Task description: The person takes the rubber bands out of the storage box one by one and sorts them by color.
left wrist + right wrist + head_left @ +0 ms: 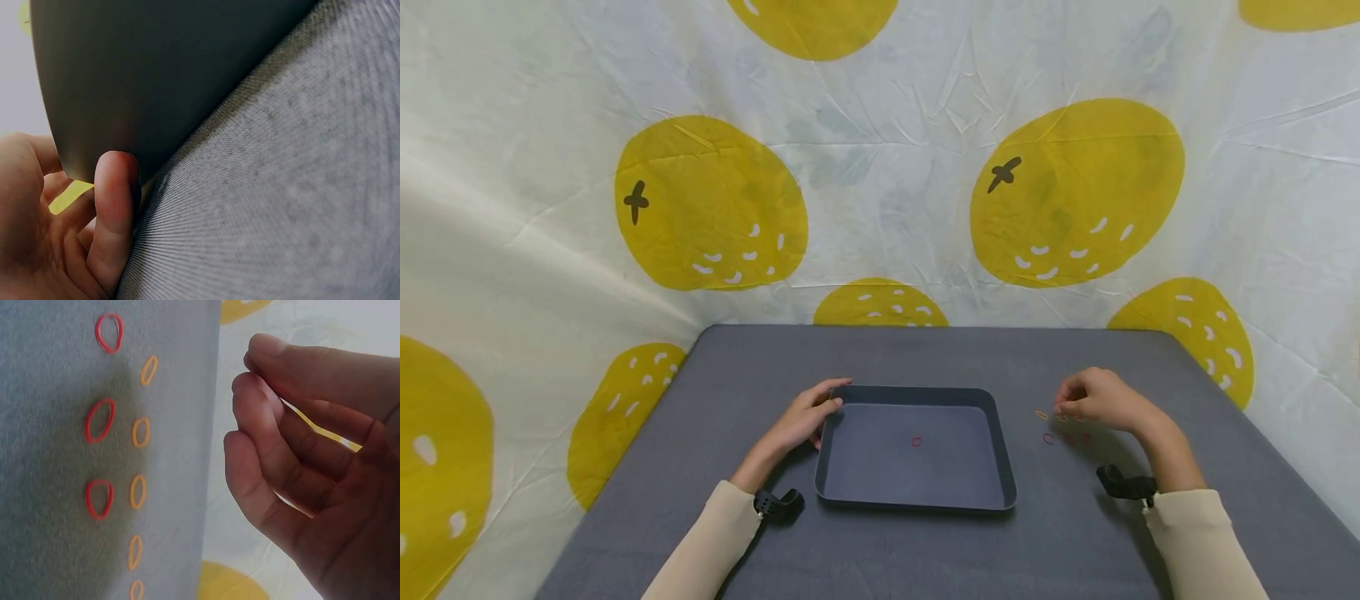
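My left hand (805, 414) holds a dark rectangular baking tray (917, 505) at its back left corner, with the thumb over the rim. In the left wrist view, a fingertip (114, 172) rests against the tray's outer wall. A red rubber band (917, 442) lies inside the tray. My right hand (1101, 400) hovers over more rubber bands on the table, fingers curled and thumb tip close to the index finger; nothing shows between them. The right wrist view has three red bands (113, 419) in one row and several orange bands (144, 492) in another.
A dark grey cloth (910, 550) covers the table under tray and bands. Behind and along the sides hangs a white curtain (887, 192) printed with yellow fruit. Each wrist wears a black camera band (1126, 483).
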Demonstrator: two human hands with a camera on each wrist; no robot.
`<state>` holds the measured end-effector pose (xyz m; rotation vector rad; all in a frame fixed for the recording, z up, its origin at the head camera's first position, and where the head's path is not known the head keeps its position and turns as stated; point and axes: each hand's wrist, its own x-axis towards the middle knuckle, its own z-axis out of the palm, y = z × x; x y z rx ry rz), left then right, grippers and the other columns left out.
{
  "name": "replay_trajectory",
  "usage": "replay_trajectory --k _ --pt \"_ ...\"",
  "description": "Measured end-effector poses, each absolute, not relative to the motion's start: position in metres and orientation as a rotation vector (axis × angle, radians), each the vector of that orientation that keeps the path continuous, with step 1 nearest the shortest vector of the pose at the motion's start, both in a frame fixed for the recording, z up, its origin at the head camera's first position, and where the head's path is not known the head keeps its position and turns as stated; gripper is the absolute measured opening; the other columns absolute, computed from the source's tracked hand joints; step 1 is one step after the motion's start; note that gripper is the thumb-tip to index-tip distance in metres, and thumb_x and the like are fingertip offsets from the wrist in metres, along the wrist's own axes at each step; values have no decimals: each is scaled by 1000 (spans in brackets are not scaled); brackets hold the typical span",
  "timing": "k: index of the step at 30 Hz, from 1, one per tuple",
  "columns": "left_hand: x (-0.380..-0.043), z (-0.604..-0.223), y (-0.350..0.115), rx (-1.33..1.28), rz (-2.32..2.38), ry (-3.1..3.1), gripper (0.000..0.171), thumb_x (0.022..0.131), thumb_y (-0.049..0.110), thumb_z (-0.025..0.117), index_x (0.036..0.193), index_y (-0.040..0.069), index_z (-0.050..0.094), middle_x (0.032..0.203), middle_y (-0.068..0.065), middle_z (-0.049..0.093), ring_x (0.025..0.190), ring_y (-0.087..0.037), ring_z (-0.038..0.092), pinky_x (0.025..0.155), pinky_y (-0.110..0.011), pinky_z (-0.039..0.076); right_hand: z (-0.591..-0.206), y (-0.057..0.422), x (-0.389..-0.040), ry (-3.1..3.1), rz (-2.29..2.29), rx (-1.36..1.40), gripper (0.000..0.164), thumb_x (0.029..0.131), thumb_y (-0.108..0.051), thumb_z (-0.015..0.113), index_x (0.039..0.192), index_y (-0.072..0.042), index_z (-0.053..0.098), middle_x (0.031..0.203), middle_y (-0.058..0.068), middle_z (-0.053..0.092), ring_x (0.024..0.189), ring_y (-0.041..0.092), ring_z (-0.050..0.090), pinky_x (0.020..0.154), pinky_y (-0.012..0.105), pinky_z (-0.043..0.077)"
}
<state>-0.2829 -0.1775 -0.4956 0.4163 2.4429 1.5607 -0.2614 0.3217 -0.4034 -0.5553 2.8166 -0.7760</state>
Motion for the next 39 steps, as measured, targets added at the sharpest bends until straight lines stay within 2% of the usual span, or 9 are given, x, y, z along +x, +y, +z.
replay_trajectory --k 11,14,19,25,29,35,39 --pt "-282 -495 -177 409 1568 2441 45 109 27 54 154 29 51 79 -9 59 41 -17 52 44 -40 56 -401 303 -264 2834 -740 -648 8 92 -13 75 87 -8 76 69 -3 66 61 5 52 59 25 44" --pt "-282 -495 -178 414 1568 2439 46 109 28 54 154 29 50 83 -11 61 41 -17 52 44 -40 56 -400 296 -265 2835 -741 -650 6 92 -13 75 90 -8 77 75 -2 70 64 6 55 62 26 48" --pt "-282 -496 -179 424 1572 2441 46 109 28 54 154 28 50 92 -13 65 41 -17 53 45 -40 56 -395 282 -267 2821 -749 -630 11 93 -17 75 97 -7 79 87 -2 77 74 11 62 68 31 53" --pt "-282 -494 -177 425 1575 2435 46 109 29 54 155 27 50 91 -15 65 41 -17 53 44 -40 56 -389 267 -270 2783 -791 -648 13 94 -19 76 99 -8 79 92 -2 77 78 12 65 70 32 55" --pt "-282 -494 -176 428 1584 2430 46 109 28 54 154 28 50 100 -15 68 41 -18 53 44 -40 56 -387 259 -273 2782 -801 -668 13 95 -20 76 99 -8 80 92 -1 77 79 12 65 70 32 55" --pt "-282 -494 -177 424 1573 2430 45 109 30 54 154 31 50 88 -16 63 41 -17 53 45 -40 56 -384 245 -276 2790 -797 -706 10 95 -20 75 97 -11 80 91 -1 77 81 12 66 71 33 55" --pt "-282 -496 -179 423 1580 2424 46 109 29 54 154 30 50 89 -12 64 42 -17 53 45 -40 56 -381 236 -277 2776 -813 -723 13 96 -20 74 100 -9 80 92 -2 77 82 14 67 71 33 54"
